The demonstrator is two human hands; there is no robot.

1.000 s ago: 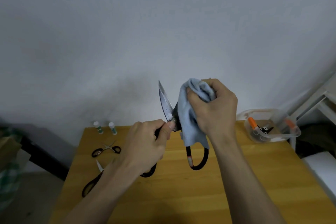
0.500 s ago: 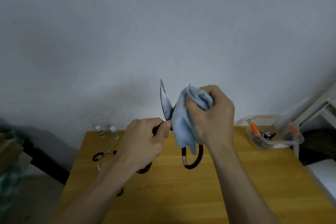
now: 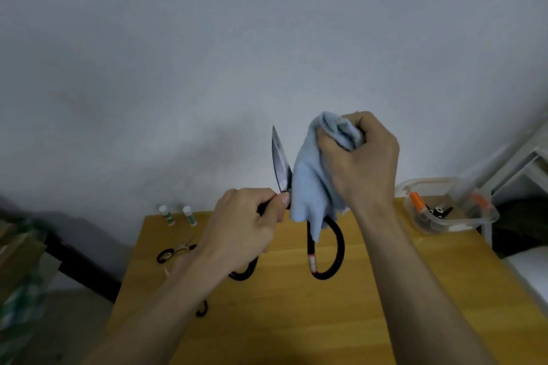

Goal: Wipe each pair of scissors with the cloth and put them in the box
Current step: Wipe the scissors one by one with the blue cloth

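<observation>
Large black-handled scissors (image 3: 280, 161) are held upright and spread apart above the wooden table (image 3: 326, 314). My left hand (image 3: 244, 228) grips one handle shank just below the bare blade. My right hand (image 3: 360, 158) grips a light blue cloth (image 3: 311, 184) bunched over the other blade, which is hidden under it. One black handle loop (image 3: 326, 249) hangs below the cloth. A clear plastic box (image 3: 447, 206) with orange clips stands at the table's far right and holds dark scissors.
A small pair of scissors (image 3: 175, 252) lies at the table's far left, and another pair (image 3: 201, 310) shows partly under my left forearm. Two small white-capped tubes (image 3: 178, 215) stand at the back left edge. A white frame (image 3: 522, 163) rises right of the box.
My right hand has slid the cloth up along the covered blade after dipping lower half a second ago. The view has shifted a little, and my left hand keeps its grip.
</observation>
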